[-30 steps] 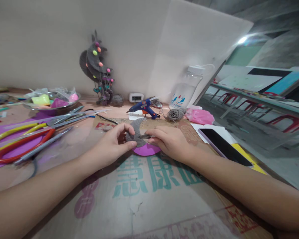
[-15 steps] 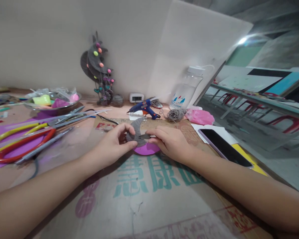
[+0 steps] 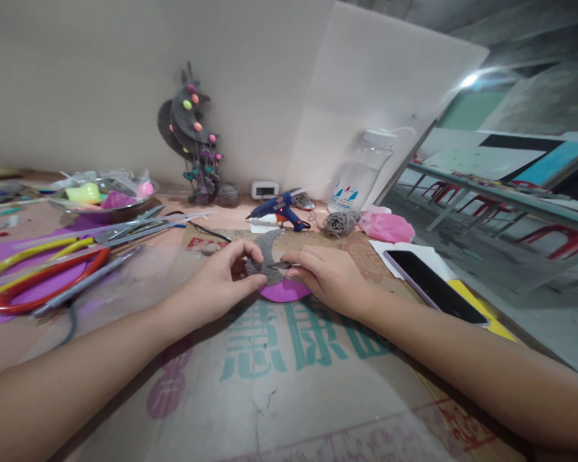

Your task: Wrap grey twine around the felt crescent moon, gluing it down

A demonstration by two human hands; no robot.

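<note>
Between my hands is a grey crescent moon that looks wrapped in yarn, its curved tip pointing up. My left hand pinches its left edge between thumb and fingers. My right hand is closed on the moon's other, narrow tip at the right. Just below lies a purple round piece, partly covered by the moon and my right fingers. A blue glue gun rests behind my hands, next to a ball of grey yarn.
Scissors with red handles and yellow-handled pliers lie at left, near a metal bowl of coloured bits. A decorated moon hanging leans on the wall. At right are a water bottle, a pink bag and a phone.
Almost nothing differs. Both hands keep their hold on the grey moon, and the view has shifted very slightly.
</note>
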